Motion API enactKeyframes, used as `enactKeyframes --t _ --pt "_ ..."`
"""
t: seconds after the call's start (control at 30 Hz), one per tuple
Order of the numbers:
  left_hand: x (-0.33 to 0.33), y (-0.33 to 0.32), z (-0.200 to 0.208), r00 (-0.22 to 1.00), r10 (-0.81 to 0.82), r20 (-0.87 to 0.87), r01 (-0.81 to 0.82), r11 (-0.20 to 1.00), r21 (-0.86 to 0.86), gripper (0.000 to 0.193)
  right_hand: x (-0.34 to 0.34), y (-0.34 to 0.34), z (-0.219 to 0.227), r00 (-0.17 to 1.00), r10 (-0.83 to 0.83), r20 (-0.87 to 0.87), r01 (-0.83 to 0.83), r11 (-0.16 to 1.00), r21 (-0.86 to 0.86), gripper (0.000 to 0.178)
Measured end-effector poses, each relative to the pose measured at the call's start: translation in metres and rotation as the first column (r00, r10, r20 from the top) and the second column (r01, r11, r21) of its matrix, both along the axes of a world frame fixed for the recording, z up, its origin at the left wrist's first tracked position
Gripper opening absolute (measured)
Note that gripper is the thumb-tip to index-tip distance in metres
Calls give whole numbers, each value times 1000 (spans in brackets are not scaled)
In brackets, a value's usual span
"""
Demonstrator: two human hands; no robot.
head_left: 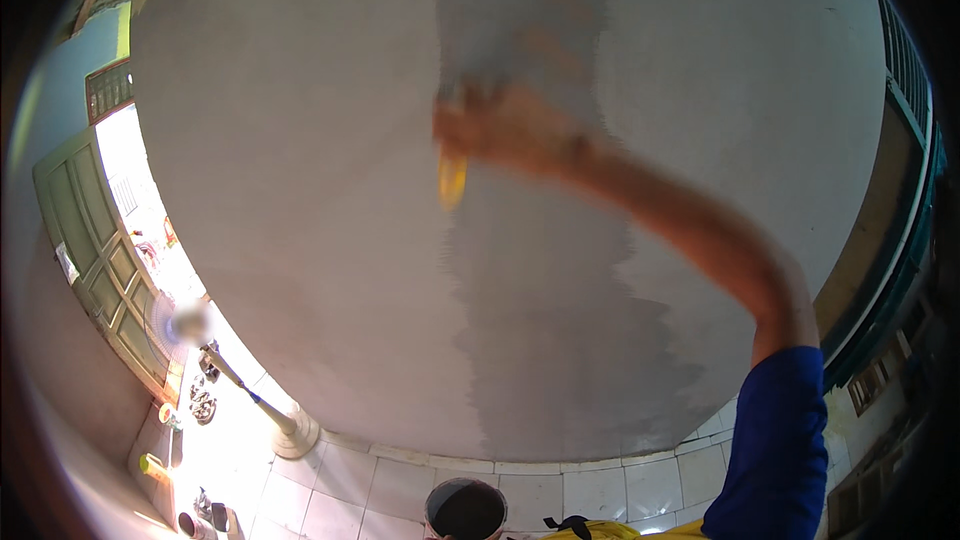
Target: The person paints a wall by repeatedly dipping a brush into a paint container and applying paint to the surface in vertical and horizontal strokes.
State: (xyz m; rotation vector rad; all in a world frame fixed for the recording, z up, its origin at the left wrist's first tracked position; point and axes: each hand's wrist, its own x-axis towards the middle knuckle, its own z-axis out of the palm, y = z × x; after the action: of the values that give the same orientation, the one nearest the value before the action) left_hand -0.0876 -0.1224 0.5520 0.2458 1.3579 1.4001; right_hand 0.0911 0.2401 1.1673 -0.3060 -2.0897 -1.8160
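Observation:
My right hand (505,125) is raised in front of a grey wall (290,190), its fingers closed round a paintbrush (453,180). The brush's yellow handle points down below the fist; its head is hidden or blurred by motion. Behind the hand, a darker grey, wet-looking band (545,340) with ragged edges runs down the wall, and the fist is at the band's left edge. A dark-filled bucket (430,515) shows at the bottom edge of the view. My left hand is not visible.
White tiles (595,495) run along the wall's foot. A pedestal fan (295,432) stands at the left, near an open green door (95,250) with bright light beyond. Small items, including a yellow-green cup (153,467), lie on the floor there. A barred frame (903,70) is at far right.

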Motion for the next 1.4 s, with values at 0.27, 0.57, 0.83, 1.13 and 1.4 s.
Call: enactKeyframes --t 0.27,0.57,0.83,1.13,1.4 --pt "7 -4 -4 1000 -9 28 9 1000 3 30 1 4 21 889 -50 -455 -293 703 -648 25" --pt "14 -5 19 999 -36 37 32 996 85 33 -16 8 59 954 162 -252 -153 987 53 9" --pt "-1 -5 -22 1000 -12 -9 12 1000 -5 37 41 13 56 426 144 -893 -626 760 -176 34" --pt "-7 -1 -7 999 -38 15 37 997 66 32 76 7 87 536 301 -788 -135 953 272 18" --pt "-15 -7 -20 999 -35 -35 36 999 34 39 -2 15 48 408 291 -865 -681 728 -77 16"
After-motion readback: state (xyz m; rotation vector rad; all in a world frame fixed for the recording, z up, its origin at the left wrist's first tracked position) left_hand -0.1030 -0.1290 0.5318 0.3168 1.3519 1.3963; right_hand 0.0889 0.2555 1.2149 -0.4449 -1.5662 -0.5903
